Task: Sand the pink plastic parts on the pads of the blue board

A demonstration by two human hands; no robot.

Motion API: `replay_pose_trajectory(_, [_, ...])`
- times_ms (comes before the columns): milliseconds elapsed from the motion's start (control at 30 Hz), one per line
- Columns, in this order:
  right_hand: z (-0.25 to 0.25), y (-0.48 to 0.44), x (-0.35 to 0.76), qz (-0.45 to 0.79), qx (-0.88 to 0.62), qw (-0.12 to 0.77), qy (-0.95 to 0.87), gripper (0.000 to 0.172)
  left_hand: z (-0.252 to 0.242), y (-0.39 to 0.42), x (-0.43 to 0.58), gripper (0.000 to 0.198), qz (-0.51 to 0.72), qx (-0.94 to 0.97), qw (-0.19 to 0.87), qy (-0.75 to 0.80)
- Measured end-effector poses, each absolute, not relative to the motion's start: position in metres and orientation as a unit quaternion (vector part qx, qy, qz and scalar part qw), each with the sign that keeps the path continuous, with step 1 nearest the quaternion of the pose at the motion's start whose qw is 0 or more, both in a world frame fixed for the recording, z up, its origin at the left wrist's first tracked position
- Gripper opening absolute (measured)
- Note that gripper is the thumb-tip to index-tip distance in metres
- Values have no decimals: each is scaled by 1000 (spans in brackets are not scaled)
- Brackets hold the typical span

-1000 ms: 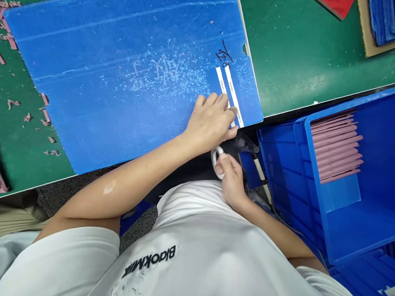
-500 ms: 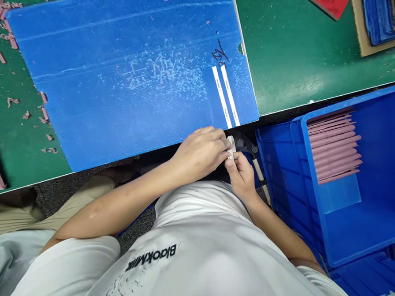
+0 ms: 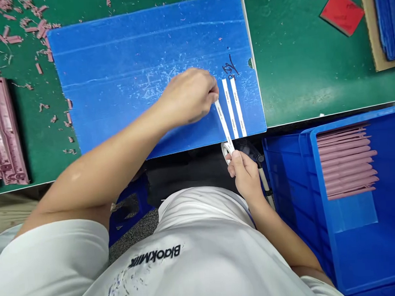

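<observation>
My left hand is closed over the blue board, its fingertips pinching the upper end of a white strip of tape. The strip runs down at a slant to my right hand, just off the board's front edge. Thumb and fingers of my right hand are closed on the white tape roll, which shows partly beside the fingers. Two white strips with small printed marks lie side by side near the board's right edge, below black handwriting.
Pink parts and pink scraps are on the green table at left. A red block lies at upper right. The blue bin at right holds a stack of pink pieces.
My left hand has moved up over the board, away from my right hand, and a length of tape now stretches between them. The view has shifted, showing more pink parts at left.
</observation>
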State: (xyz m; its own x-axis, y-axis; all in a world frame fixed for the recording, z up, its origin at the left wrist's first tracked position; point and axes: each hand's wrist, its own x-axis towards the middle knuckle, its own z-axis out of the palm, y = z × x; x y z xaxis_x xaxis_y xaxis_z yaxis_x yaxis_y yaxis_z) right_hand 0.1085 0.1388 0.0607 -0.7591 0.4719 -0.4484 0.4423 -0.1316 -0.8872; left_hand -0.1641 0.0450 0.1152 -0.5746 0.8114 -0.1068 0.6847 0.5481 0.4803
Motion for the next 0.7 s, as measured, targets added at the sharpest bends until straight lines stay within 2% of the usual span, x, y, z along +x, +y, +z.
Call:
replay_pose_trajectory(200, [58,146,92,687,-358,-31,-631,74,107,74,-202,21,160,413,176,879])
replay_pose_trajectory(367, [54,149,89,684,-376,-37,-624,73,108,80,-201,25,131,409,179,885])
replay_pose_trajectory(700, [56,140,81,691,-387,-54,-608,76,106,80,-207,22,134,407,181,885])
